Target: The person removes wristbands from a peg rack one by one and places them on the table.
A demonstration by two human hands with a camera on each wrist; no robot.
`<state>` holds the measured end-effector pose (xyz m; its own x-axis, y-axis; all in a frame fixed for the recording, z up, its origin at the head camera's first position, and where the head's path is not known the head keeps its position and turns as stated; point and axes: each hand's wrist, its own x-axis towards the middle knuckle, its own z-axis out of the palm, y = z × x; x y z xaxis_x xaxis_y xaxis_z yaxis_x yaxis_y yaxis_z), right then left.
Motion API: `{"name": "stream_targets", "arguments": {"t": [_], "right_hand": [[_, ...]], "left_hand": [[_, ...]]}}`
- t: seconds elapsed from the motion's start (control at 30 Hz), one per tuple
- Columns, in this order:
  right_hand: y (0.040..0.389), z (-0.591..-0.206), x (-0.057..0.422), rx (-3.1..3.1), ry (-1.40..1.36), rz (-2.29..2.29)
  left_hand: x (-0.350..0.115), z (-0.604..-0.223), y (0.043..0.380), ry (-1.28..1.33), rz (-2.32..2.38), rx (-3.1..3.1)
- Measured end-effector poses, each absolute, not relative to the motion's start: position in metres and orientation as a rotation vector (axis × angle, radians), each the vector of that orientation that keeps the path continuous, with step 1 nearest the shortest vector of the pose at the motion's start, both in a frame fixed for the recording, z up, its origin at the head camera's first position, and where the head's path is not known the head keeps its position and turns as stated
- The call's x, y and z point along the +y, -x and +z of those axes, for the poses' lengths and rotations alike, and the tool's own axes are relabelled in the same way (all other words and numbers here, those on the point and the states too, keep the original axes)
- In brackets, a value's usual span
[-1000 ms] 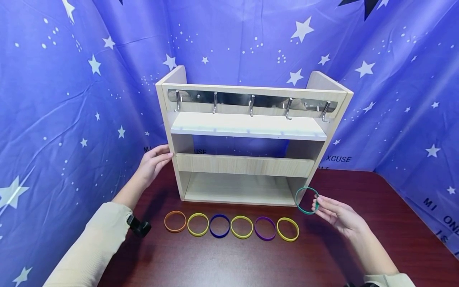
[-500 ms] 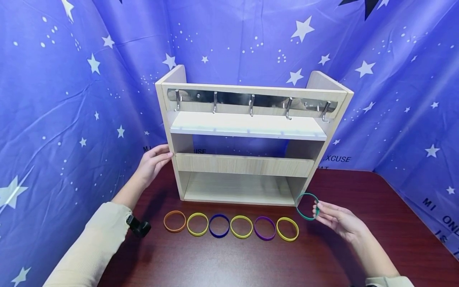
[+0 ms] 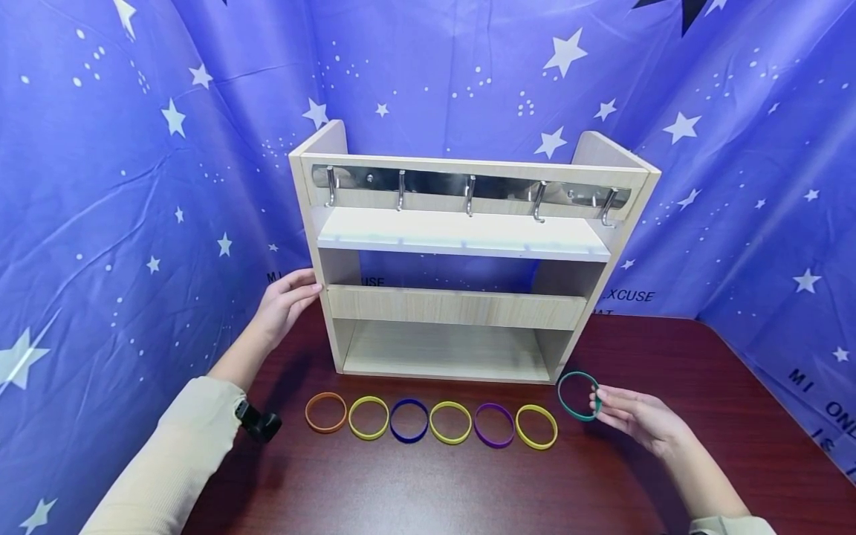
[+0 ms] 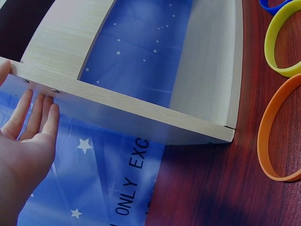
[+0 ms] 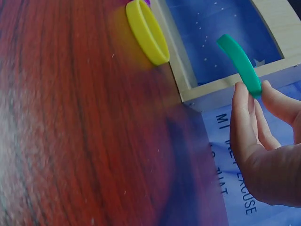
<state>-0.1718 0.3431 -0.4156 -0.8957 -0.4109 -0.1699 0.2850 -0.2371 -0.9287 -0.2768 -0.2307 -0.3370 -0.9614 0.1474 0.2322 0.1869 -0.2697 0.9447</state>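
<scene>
My right hand (image 3: 638, 417) pinches a green silicone wristband (image 3: 567, 408) between thumb and fingertips. In the right wrist view the green wristband (image 5: 241, 62) is held up off the table, seen almost edge-on. It is near the lower right corner of a pale wooden rack (image 3: 455, 308). My left hand (image 3: 286, 306) rests its fingers against the rack's left side; in the left wrist view those fingers (image 4: 34, 113) are straight and touch the side panel. A metal strip with several hooks (image 3: 470, 195) runs along the rack's top front, with nothing hung on it.
In front of the rack lies a row of wristbands: orange (image 3: 307, 413), yellow (image 3: 351, 420), dark blue (image 3: 393, 420), yellow (image 3: 433, 423), purple (image 3: 478, 426) and yellow (image 3: 554, 429). The dark red table (image 3: 428, 490) carries everything. A blue star-patterned curtain (image 3: 455, 82) surrounds it.
My right hand has moved down and slightly right with the green wristband, bringing it lower beside the rack's bottom right corner. My left hand stays on the rack's side.
</scene>
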Motion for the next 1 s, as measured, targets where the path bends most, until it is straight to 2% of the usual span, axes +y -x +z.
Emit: {"name": "stream_targets", "arguments": {"t": [1.0], "right_hand": [[0.168, -0.422, 0.339, 2.296, -0.012, -1.567]], "left_hand": [[-0.234, -0.329, 0.277, 0.387, -2.503, -1.875]]}}
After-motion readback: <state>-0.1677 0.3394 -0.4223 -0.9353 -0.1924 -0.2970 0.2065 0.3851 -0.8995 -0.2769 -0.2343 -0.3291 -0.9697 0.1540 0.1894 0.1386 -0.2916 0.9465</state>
